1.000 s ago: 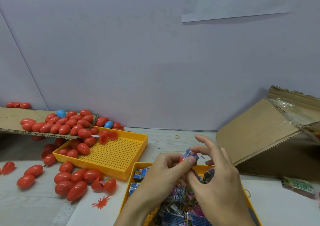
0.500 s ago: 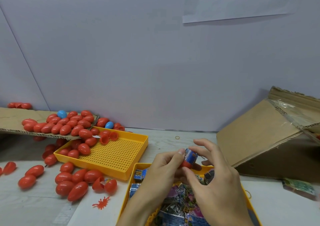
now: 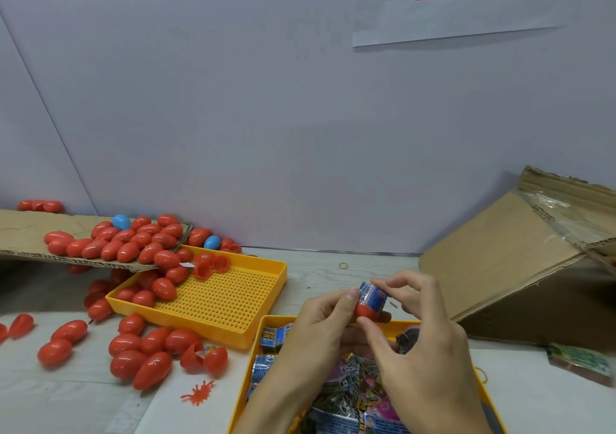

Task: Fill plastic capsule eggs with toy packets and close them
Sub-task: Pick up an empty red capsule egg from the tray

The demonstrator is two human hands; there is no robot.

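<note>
A red egg half (image 3: 365,310) sits between the two hands, just above the near yellow tray (image 3: 266,320), with a blue toy packet (image 3: 372,295) poking out of its top; the left hand (image 3: 316,327) pinches the egg half with thumb and fingers closed on it; the right hand (image 3: 420,350) has its fingertips pressed together on the packet. The egg is smooth, shiny plastic; the packet is crinkly; more packets (image 3: 346,387) fill the tray, and many closed red eggs (image 3: 146,350) lie on the table (image 3: 320,273) to the left.

Left hand (image 3: 320,320) and right hand (image 3: 423,343) pinching a red plastic egg half (image 3: 365,310) stuffed with a blue toy packet (image 3: 372,293) (sticking out), above a yellow packet tray (image 3: 266,320)
</note>
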